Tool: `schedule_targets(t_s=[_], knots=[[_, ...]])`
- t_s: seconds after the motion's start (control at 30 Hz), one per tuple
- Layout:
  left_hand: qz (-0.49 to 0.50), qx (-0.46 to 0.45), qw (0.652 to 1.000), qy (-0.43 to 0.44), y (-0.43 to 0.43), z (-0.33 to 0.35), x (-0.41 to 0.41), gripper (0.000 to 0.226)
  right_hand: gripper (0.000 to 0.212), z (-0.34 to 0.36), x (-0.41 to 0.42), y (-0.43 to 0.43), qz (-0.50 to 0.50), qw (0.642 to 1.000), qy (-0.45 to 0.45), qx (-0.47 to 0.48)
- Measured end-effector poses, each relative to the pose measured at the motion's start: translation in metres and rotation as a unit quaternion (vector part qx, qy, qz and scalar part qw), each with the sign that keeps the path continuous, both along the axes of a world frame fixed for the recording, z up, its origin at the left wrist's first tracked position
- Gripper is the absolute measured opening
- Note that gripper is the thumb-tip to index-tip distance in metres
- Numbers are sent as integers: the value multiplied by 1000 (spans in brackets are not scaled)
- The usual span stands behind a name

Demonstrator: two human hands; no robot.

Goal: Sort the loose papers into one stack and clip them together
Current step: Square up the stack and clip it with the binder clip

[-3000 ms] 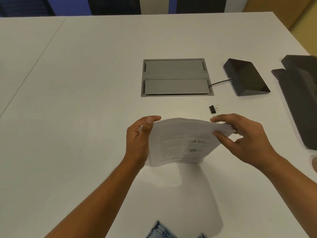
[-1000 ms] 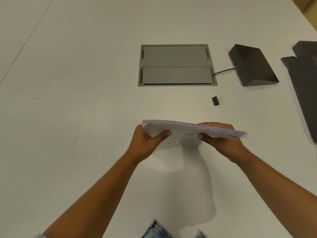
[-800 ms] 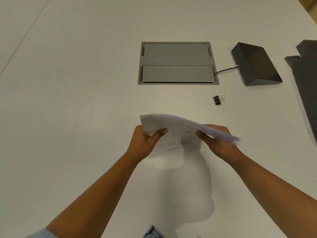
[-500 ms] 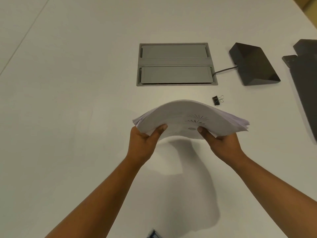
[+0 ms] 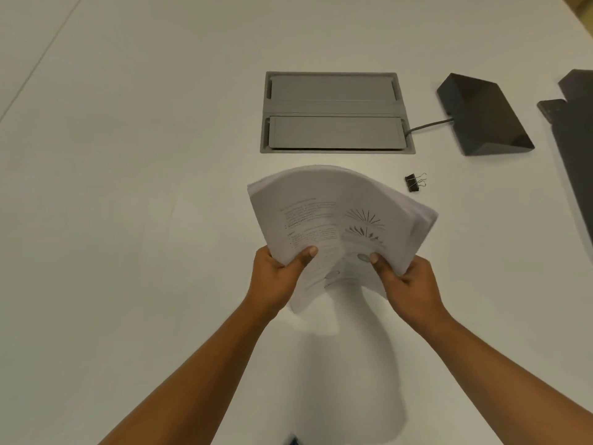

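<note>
A thick stack of white printed papers is held up off the white table, bowed so its top edge curls away from me. My left hand grips the stack's lower left edge, thumb on the printed front. My right hand grips the lower right edge in the same way. The sheets fan out unevenly at the right side. A small black binder clip lies on the table just beyond the stack's upper right, touching nothing.
A grey recessed cable hatch sits in the table behind the papers. A dark wedge-shaped device with a cable lies to its right. Another dark object runs along the right edge.
The stack has swung from nearly flat to upright, its printed face now turned toward me, and both hands have shifted to the lower edge. The clip has not moved.
</note>
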State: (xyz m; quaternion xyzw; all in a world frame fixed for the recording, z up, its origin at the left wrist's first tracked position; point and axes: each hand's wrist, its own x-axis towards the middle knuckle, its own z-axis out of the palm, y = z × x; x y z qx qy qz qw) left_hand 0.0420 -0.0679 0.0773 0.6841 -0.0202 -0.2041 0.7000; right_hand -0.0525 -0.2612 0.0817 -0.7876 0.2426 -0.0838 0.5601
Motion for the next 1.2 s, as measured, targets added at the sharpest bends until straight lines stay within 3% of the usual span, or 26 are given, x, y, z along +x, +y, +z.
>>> schedule_targets(t_s=[0.07,0.2,0.3,0.37,0.47,0.57,0.73,0.87,0.93,1.2], knots=[[-3,9,1000,24,1,-7,-3,30,37,-9,-4,4,15,1000,18,-10],[-27,-5,999,22,9,-7,-2,29,29,-14,-7,3,17,999,27,-20],[-50,-38,998,-5,15,3,-1,34,9,3,-8,2,10,1000,22,-7],[-61,-44,997,-23,16,7,0,40,17,15,-9,2,9,1000,7,-18],[-82,-25,996,-37,14,7,-1,37,29,20,-12,2,-9,999,-28,-21],[-101,13,994,-30,10,-4,-2,25,29,10,-18,-1,3,1000,-4,-24],[-100,34,994,11,3,-11,-12,31,31,-12,-28,-7,32,999,-16,-38],[-86,57,994,29,-4,-9,-17,29,12,-23,-29,-28,71,997,25,-23],[-78,65,994,40,-8,-1,-17,29,15,-23,-26,-41,83,995,51,1],[33,-78,995,59,-18,36,33,25,19,-27,-8,-63,159,968,137,135]])
